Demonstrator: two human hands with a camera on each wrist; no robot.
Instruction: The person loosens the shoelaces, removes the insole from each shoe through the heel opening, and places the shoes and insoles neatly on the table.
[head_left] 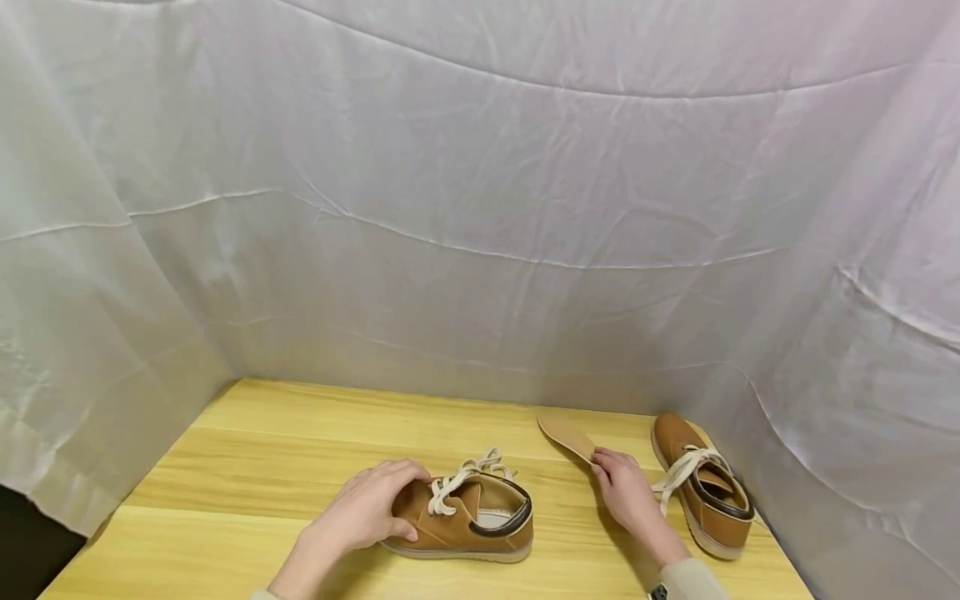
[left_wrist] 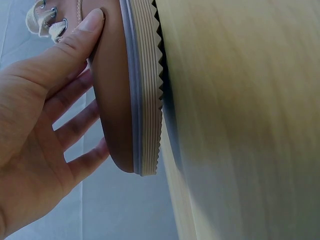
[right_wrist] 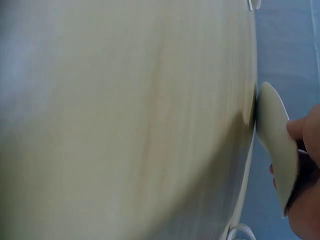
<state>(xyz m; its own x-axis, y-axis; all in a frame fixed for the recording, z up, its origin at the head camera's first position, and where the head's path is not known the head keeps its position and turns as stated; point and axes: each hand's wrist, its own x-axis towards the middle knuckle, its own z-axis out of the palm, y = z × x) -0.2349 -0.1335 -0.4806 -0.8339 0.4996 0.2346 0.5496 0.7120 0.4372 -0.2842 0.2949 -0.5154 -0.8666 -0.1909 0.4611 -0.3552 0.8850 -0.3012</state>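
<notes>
A tan shoe [head_left: 468, 518] with cream laces and a ribbed pale sole [left_wrist: 145, 95] stands on the wooden table [head_left: 300, 450] in front of me. My left hand [head_left: 371, 504] grips its toe, thumb on the side [left_wrist: 90, 27] and fingers curled over the top. My right hand [head_left: 622, 487] pinches the near end of a tan insole [head_left: 567, 435], whose far end points toward the back; in the right wrist view the insole [right_wrist: 275, 135] is held by a fingertip above the table edge. A second tan shoe [head_left: 705, 487] lies just right of that hand.
White cloth [head_left: 480, 208] hangs as a backdrop behind and on both sides of the table. The table's left half is bare wood. The right shoe sits close to the table's right edge [head_left: 772, 533].
</notes>
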